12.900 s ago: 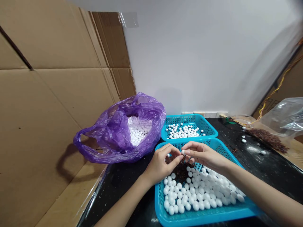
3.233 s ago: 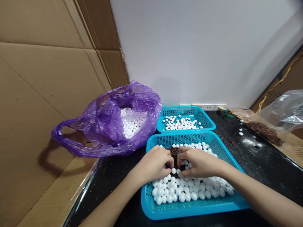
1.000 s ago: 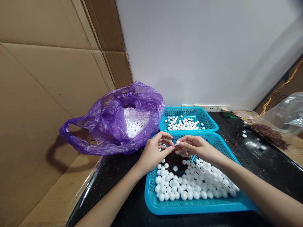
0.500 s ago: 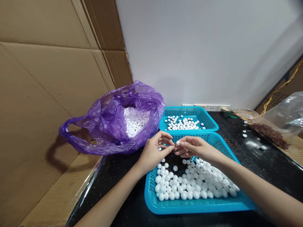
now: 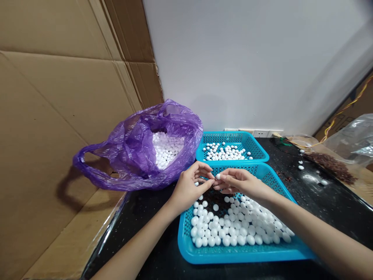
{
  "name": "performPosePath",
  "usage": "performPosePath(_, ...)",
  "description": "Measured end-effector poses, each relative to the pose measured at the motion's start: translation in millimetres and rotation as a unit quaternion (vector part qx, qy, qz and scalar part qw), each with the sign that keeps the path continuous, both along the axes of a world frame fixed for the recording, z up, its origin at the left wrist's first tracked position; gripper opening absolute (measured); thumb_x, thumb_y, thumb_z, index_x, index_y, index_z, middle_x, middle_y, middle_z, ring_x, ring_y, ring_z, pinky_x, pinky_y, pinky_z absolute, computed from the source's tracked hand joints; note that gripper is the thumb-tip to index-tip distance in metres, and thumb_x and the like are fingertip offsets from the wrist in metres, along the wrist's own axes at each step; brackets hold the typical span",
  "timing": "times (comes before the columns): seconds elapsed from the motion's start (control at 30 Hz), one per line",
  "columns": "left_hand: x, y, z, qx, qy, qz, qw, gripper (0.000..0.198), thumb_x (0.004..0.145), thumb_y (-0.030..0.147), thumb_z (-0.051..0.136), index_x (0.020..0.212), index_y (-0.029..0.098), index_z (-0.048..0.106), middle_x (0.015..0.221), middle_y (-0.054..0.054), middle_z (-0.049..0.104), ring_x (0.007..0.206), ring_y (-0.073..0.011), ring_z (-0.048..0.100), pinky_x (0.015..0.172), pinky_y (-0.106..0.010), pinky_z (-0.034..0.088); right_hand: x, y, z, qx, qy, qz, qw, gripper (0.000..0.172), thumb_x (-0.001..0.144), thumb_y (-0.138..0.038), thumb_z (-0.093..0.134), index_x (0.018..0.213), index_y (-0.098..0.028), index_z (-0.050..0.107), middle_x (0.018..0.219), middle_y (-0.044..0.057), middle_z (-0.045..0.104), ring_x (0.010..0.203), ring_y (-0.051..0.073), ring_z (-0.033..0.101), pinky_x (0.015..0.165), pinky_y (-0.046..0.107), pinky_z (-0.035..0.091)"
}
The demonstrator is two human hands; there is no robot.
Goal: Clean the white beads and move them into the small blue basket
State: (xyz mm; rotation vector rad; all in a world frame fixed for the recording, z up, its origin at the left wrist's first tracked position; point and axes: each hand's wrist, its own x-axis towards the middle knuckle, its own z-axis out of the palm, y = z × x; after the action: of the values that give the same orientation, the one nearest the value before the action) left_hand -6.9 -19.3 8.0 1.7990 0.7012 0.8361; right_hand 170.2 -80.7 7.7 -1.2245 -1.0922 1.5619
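Between the thumb and fingers of my right hand (image 5: pixel 240 182) is a small white ball (image 5: pixel 218 176). My left hand (image 5: pixel 194 186) is pinched right beside it, its fingertips by a tiny reddish-brown bit too small to name. Both hands hover over the far part of the near blue basket (image 5: pixel 233 256). Many white balls (image 5: pixel 241 229) fill the front and right of that basket. Dark brown bits (image 5: pixel 220 200) lie in its middle, partly hidden beneath my hands.
A second blue basket (image 5: pixel 262 157) with white balls adjoins behind. To the left stands an open purple plastic bag (image 5: pixel 131 155) of white balls. On the right are loose balls (image 5: pixel 301 167), a brown heap (image 5: pixel 332 165) and a clear bag (image 5: pixel 354 136). Cardboard (image 5: pixel 58 97) walls the left.
The fingers of my right hand have shifted very slightly around the white ball. Everything else stays where it was.
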Motion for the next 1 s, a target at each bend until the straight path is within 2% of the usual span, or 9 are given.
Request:
performPosePath(0.2,-0.6,-0.2,0.4,0.003,0.001,-0.008,1.000,0.019,0.076,0.015,0.061,0.092,0.017,0.051,0.082,-0.002,0.063,0.081,-0.0141,0.063,0.069,-0.025,0.051,0.3,-0.3,-0.1,0.007,-0.006,0.006,1.000,0.035,0.076,-0.049,0.065,0.089,-0.016,0.061,0.095,0.010,0.071,0.096,0.019,0.066,0.087,0.034,0.049)
performPosePath(0.7,-4.4,2.6,-0.3,-0.008,-0.014,-0.058,0.998,0.020,0.078,0.016,0.061,0.093,0.017,0.048,0.084,-0.001,0.061,0.084,-0.0141,0.062,0.075,-0.028,0.050,5.2,0.7,-2.8,-0.003,0.032,0.037,0.999,0.027,0.080,-0.041,0.064,0.093,-0.018,0.064,0.096,0.008,0.071,0.095,0.016,0.066,0.088,0.029,0.050)
performPosePath(1.0,-4.1,3.3,-0.2,-0.023,-0.018,-0.042,0.999,0.022,0.076,0.018,0.063,0.090,0.017,0.047,0.084,-0.002,0.061,0.082,-0.0145,0.062,0.074,-0.029,0.049,5.5,0.5,-1.6,-0.006,0.034,0.034,0.999,0.029,0.078,-0.042,0.065,0.092,-0.017,0.064,0.097,0.009,0.071,0.097,0.017,0.066,0.089,0.031,0.050)
